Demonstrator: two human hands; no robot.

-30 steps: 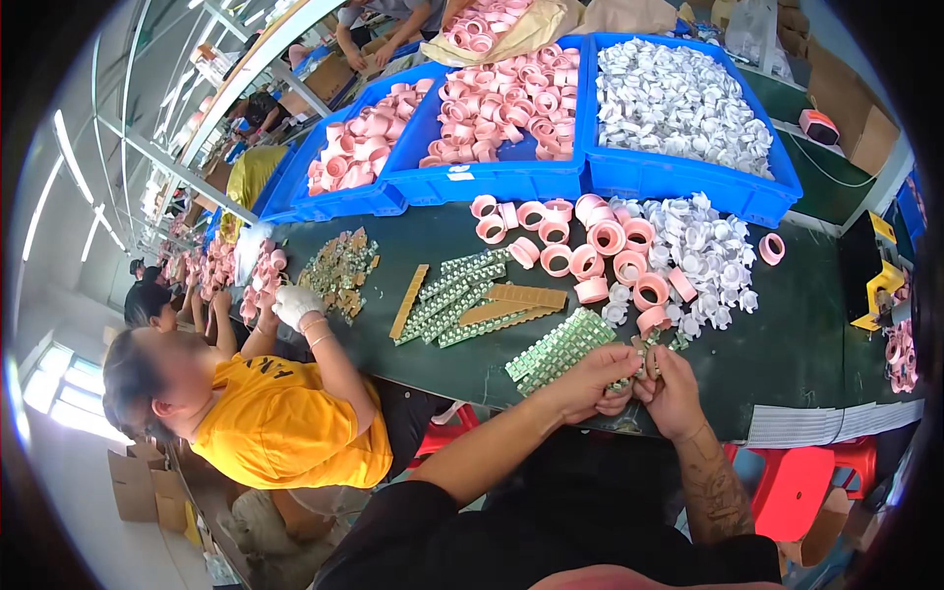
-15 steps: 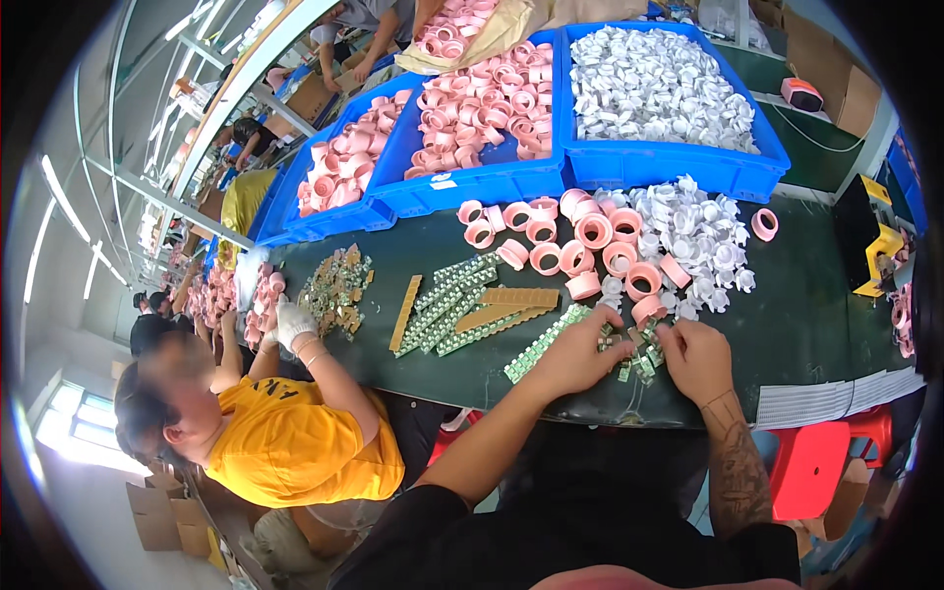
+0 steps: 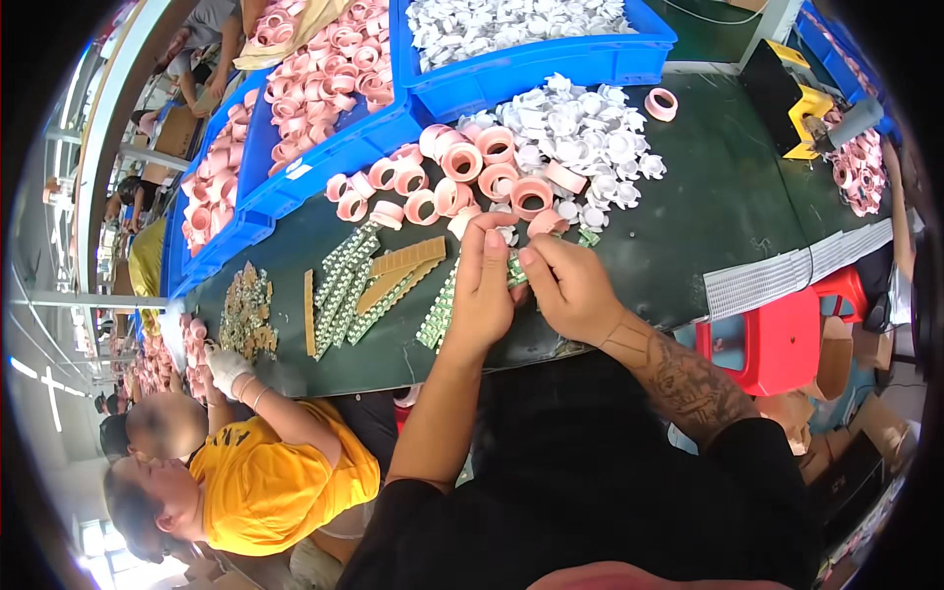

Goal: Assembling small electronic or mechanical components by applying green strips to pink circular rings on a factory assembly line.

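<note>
My left hand [image 3: 482,292] and my right hand [image 3: 574,293] are raised side by side over the near edge of the dark green table, thumbs toward each other. The fingers of both are curled closed, and whatever they pinch is hidden. A bit of pink shows between the palms, too little to name. Small green circuit boards [image 3: 588,238] peek out beyond my right hand. Just left of my left wrist lies a green circuit board strip [image 3: 434,317]. Pink plastic rings [image 3: 531,197] and white plastic caps [image 3: 580,138] are heaped beyond my fingers.
Blue bins [image 3: 536,69] of pink rings and white caps line the back. More board strips [image 3: 346,285] and a pile of small boards [image 3: 248,315] lie left. A co-worker in yellow [image 3: 270,477] sits there. White sheets [image 3: 787,280] and a red stool [image 3: 767,339] are right.
My view has turned, shifting the table leftward and up in the picture. My hands have come up off the small boards and drawn closer together, fingers now curled at each other.
</note>
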